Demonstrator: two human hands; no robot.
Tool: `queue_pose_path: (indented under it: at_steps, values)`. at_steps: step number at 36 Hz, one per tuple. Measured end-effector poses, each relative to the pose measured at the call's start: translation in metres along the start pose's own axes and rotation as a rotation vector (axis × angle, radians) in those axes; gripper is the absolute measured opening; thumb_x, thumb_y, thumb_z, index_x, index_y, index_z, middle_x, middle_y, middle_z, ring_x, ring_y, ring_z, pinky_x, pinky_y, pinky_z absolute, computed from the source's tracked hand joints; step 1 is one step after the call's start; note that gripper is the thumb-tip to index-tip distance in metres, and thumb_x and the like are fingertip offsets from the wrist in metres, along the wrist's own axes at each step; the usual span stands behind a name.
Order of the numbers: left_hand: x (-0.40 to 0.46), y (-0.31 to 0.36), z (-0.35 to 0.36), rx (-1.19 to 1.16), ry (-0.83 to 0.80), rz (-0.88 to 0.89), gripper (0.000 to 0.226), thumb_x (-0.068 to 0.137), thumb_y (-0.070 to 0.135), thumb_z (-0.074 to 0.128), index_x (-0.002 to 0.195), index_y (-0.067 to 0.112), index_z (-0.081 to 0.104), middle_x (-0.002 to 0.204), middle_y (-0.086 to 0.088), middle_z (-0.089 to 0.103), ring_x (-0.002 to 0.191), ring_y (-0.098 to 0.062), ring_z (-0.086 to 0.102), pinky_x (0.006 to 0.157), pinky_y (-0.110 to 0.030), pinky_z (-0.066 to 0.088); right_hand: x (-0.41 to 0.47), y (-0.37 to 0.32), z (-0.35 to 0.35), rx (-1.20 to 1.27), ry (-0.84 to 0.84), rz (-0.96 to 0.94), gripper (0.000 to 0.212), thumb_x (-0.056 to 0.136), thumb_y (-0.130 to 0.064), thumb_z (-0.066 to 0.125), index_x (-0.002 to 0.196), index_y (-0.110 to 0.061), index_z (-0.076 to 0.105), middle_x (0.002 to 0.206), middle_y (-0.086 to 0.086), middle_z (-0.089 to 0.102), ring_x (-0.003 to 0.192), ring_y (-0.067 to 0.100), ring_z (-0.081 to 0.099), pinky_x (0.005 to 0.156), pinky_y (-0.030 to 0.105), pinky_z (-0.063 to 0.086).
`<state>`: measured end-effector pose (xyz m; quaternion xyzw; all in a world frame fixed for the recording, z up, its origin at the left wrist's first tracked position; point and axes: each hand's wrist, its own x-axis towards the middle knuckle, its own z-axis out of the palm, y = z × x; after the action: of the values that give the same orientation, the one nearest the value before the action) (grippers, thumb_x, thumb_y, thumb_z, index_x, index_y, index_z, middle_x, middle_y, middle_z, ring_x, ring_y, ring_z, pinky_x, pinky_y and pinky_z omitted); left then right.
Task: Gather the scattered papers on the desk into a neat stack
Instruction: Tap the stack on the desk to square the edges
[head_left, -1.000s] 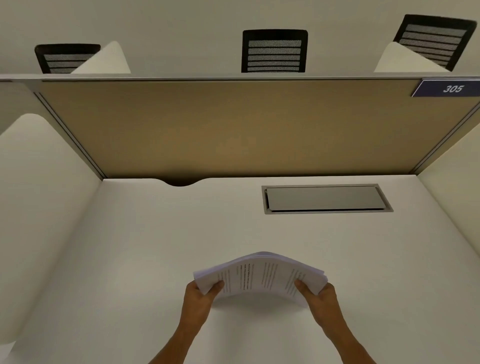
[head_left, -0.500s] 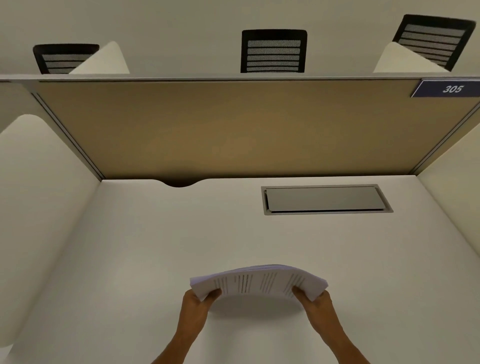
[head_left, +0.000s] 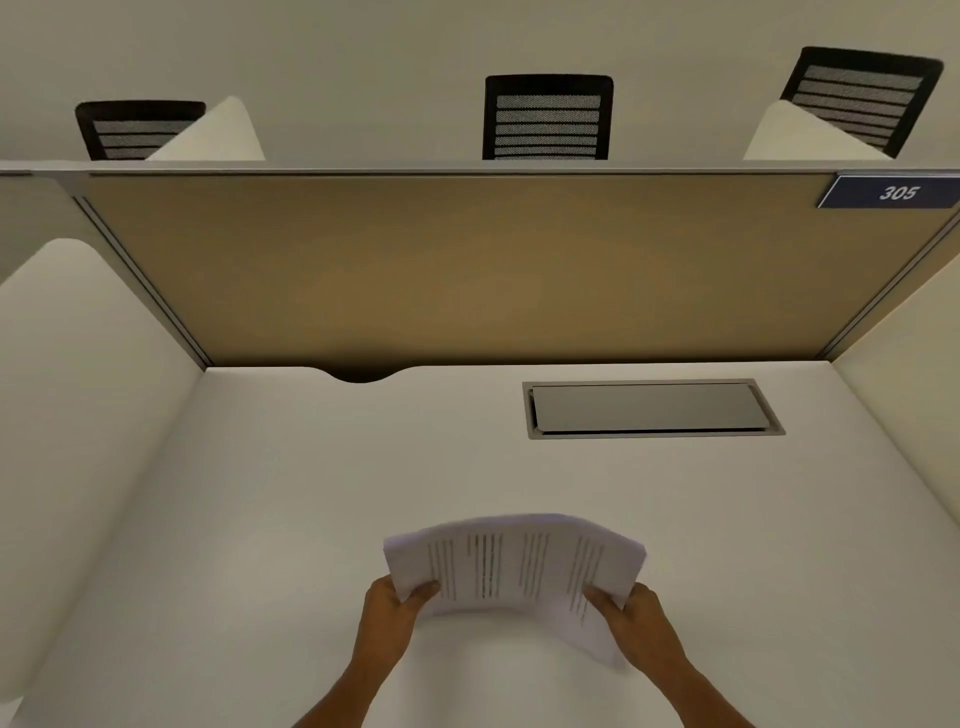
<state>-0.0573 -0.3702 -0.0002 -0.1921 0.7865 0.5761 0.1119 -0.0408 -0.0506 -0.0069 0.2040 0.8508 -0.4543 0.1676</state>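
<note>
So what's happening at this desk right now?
A person is tidying printed papers in a study carrel. Both hands hold one stack of papers, the left hand at its left edge and the right hand at its right edge, so the sheets bow upward in the middle. No loose sheets show on the white desk; the stack hasn't been laid flat yet. A closed metal cable hatch sits farther back.

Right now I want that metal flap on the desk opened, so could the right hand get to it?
Probably not yet: the right hand and left hand both grip the papers. The desk up to the flap is bare, so once freed, likely yes.
</note>
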Motion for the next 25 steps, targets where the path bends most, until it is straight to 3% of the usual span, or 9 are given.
queue_pose_path:
  at_steps: [4,7,11,13,15,19,20,22,25]
  values:
    - [0.005,-0.002,-0.009,0.017,-0.040,-0.009,0.025,0.085,0.010,0.075,0.109,0.005,0.072,0.098,-0.007,0.077,0.089,-0.025,0.074,0.081,-0.041,0.062,0.002,-0.003,-0.006,-0.054,-0.112,0.008,0.030,0.092,-0.034,0.071,0.110,-0.011,0.068,0.101,0.005,0.074,0.085,0.015,0.071,0.066,0.018,0.052]
    - [0.004,-0.008,-0.018,0.031,-0.092,-0.013,0.030,0.081,0.012,0.079,0.110,0.015,0.070,0.102,-0.002,0.077,0.095,-0.025,0.074,0.085,-0.048,0.061,0.001,-0.010,-0.015,-0.078,-0.228,0.013,0.034,0.092,-0.035,0.071,0.117,-0.013,0.066,0.104,-0.002,0.073,0.085,0.009,0.073,0.067,0.018,0.058]
    - [0.000,-0.008,-0.028,0.017,-0.120,-0.079,0.066,0.076,0.014,0.084,0.129,0.024,0.047,0.128,-0.009,0.065,0.106,-0.028,0.069,0.092,-0.049,0.058,-0.005,-0.031,-0.034,-0.068,-0.368,-0.043,0.038,0.089,-0.037,0.071,0.119,-0.013,0.070,0.107,0.001,0.078,0.091,0.016,0.078,0.085,0.038,0.063]
    - [-0.001,-0.001,-0.030,0.071,-0.053,-0.046,0.104,0.071,0.021,0.088,0.150,0.021,0.020,0.152,-0.011,0.038,0.125,-0.032,0.055,0.102,-0.051,0.049,-0.011,-0.049,-0.045,-0.081,-0.425,-0.073,0.041,0.086,-0.040,0.070,0.121,-0.018,0.068,0.112,0.000,0.077,0.095,0.018,0.077,0.088,0.043,0.063]
    - [-0.001,0.013,-0.031,0.230,0.042,0.116,0.125,0.065,0.039,0.090,0.155,0.023,0.005,0.162,-0.003,0.015,0.145,-0.028,0.028,0.114,-0.052,0.032,-0.016,-0.069,-0.056,-0.123,-0.463,-0.111,0.041,0.085,-0.041,0.069,0.122,-0.024,0.066,0.115,-0.002,0.075,0.096,0.017,0.077,0.087,0.041,0.063]
    - [-0.003,0.063,-0.026,0.401,-0.094,0.406,0.114,0.065,0.072,0.072,0.152,0.042,0.005,0.162,0.020,0.000,0.149,-0.007,-0.002,0.117,-0.041,0.009,-0.027,-0.107,-0.075,-0.237,-0.537,-0.194,0.044,0.087,-0.040,0.069,0.125,-0.019,0.066,0.119,-0.001,0.074,0.101,0.018,0.075,0.090,0.039,0.062]
    - [-0.004,0.078,-0.023,0.446,-0.165,0.438,0.106,0.067,0.074,0.068,0.150,0.047,0.008,0.160,0.024,0.003,0.149,-0.006,-0.001,0.116,-0.039,0.009,-0.030,-0.116,-0.079,-0.272,-0.556,-0.207,0.044,0.087,-0.039,0.069,0.125,-0.017,0.067,0.118,0.001,0.074,0.102,0.018,0.075,0.091,0.039,0.061]
    - [-0.006,0.107,-0.020,0.433,-0.329,0.411,0.088,0.071,0.072,0.067,0.144,0.055,0.022,0.153,0.026,0.030,0.144,-0.006,0.031,0.112,-0.034,0.029,-0.035,-0.133,-0.084,-0.359,-0.585,-0.236,0.046,0.085,-0.040,0.069,0.123,-0.014,0.068,0.117,0.003,0.074,0.102,0.020,0.074,0.093,0.042,0.060]
    - [-0.009,0.133,-0.015,0.375,-0.514,0.354,0.060,0.075,0.063,0.069,0.129,0.052,0.046,0.124,0.021,0.065,0.102,-0.004,0.069,0.088,-0.026,0.058,-0.041,-0.153,-0.089,-0.528,-0.565,-0.249,0.049,0.083,-0.048,0.069,0.120,-0.015,0.065,0.116,0.000,0.072,0.102,0.018,0.072,0.094,0.042,0.059]
